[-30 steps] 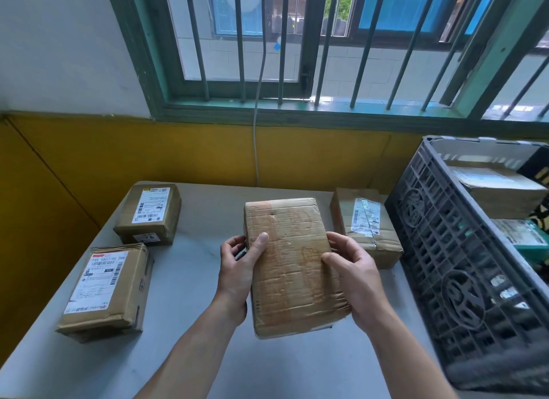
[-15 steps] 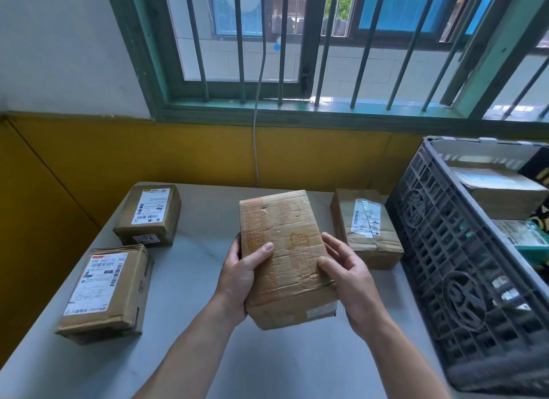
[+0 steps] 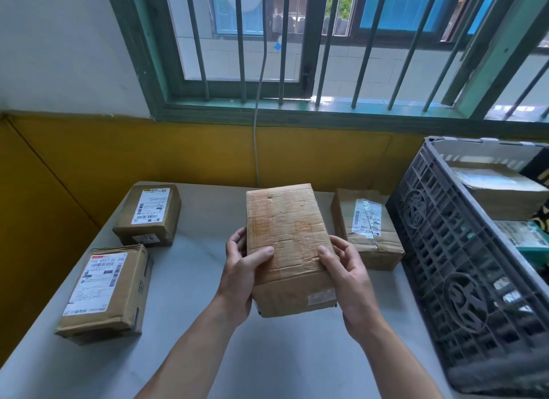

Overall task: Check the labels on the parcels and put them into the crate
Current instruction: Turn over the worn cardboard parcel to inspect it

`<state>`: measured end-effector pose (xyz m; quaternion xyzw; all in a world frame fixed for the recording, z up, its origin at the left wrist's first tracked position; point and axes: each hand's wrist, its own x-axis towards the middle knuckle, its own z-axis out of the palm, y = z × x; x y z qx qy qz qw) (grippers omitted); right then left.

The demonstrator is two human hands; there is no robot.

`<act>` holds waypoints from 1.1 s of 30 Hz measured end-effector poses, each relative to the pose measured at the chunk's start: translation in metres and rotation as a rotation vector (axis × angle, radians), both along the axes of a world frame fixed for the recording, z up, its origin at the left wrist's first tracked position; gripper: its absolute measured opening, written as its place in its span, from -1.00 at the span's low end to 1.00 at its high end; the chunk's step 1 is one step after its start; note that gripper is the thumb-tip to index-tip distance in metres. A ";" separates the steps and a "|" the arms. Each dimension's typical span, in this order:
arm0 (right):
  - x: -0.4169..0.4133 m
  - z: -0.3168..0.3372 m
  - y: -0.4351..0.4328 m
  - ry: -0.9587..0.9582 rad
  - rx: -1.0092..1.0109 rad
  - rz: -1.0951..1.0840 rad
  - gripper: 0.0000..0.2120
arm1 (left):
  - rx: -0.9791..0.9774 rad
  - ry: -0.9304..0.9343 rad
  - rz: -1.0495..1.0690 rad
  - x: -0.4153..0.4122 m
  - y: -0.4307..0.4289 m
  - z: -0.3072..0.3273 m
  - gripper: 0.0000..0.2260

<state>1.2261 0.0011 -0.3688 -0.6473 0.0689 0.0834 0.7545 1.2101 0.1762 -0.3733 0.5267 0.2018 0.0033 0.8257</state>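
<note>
One parcel (image 3: 288, 244) in hands (image 3: 237, 279) (image 3: 353, 285), three on table (image 3: 193, 279)

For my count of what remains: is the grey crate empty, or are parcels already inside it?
Not empty. The crate holds at least two parcels: a brown box and, nearer, a labelled packet.

Brown parcel (image 3: 286, 238) held mid-air, blank face up; 3 labelled pkgs (image 3: 102, 291) flat nearby; grey crate (image 3: 451, 265) rt, part-filled.
</note>
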 end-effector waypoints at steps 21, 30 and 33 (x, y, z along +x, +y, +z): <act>0.001 -0.006 -0.002 -0.069 -0.085 0.124 -0.54 | 0.044 -0.052 0.012 0.000 0.000 0.013 -0.44; 0.008 -0.014 -0.003 -0.022 -0.177 0.038 -0.01 | -0.070 -0.081 0.061 -0.005 -0.006 0.007 -0.48; 0.008 -0.014 -0.002 -0.020 -0.108 0.058 -0.08 | -0.019 -0.071 0.026 -0.004 -0.004 0.001 -0.51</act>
